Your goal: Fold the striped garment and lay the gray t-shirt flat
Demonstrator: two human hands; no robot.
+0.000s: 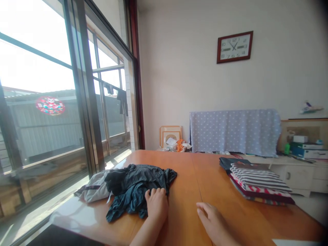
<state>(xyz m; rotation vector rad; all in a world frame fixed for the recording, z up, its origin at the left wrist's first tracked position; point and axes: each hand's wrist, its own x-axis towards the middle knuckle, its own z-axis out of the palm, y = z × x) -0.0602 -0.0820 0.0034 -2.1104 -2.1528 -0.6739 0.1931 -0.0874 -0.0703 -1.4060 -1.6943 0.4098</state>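
The left hand curls over the dark clothes, pinch unclear, the right hand loosely spread; grasping seems in hand, calling for a firm hold.

From where I stand, passage runs along the middle of the desk to its far edge. Obstruction, person's left: rumpled dark clothes and a grey garment. Obstruction, person's right: folded clothes stack.
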